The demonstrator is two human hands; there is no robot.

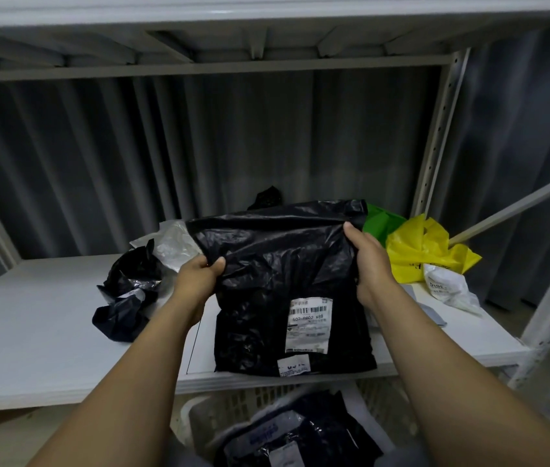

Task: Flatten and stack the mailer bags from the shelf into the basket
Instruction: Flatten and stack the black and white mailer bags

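We hold the black mailer bag [283,281] at centre frame, its lower edge on the shelf [48,332], above the basket [219,412] at bottom centre. The left hand [199,274] and right hand [367,261] each pinch an upper side edge. We judge the film light, limp and slick, so grip the edges.

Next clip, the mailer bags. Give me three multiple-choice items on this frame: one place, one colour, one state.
1. Where is the basket? A) under the shelf B) on top of the shelf C) in the person's hands
2. What colour is the held mailer bag? A) yellow B) black C) green
3. How is that bag held? A) by one hand only B) lying untouched C) by both hands near its top
Key: 1 A, its white lattice wall shows below the shelf's front edge. 2 B, glossy black with a white label. 3 C, the left hand and the right hand each grip a side.
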